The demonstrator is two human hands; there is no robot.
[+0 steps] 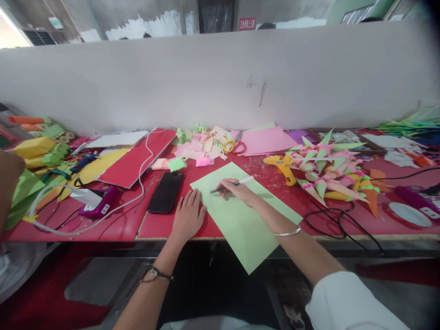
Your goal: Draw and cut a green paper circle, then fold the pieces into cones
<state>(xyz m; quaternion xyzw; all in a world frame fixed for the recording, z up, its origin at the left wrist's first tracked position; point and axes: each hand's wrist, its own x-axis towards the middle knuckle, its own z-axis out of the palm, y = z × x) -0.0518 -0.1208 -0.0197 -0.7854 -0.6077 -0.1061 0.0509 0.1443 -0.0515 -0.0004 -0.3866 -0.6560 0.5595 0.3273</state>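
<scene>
The pale green sheet lies slanted on the red table, its near corner jutting out past the front edge above the person's lap. Over its far half, the right hand grips a pen in bent fingers, the dark tip pointing left; whether the tip touches the paper is too small to tell. The hand and forearm cover part of the sheet, so any marks beneath them are hidden. The left hand rests palm down with fingers extended, grasping nothing visible, the fingertips at the sheet's left edge; how firmly they press cannot be told.

A dark phone lies just left of that hand, with a slim gap of red surface between. Beyond the sheet's far corner, a strip of tabletop separates it from the scissors and pink sheets. To the right, a yellow glue gun lies against a heap of paper cones, whose pieces overlap and are hard to count. Its black cord loops near the sheet's right corner. At the far left, another person's arm is cut off by the frame.
</scene>
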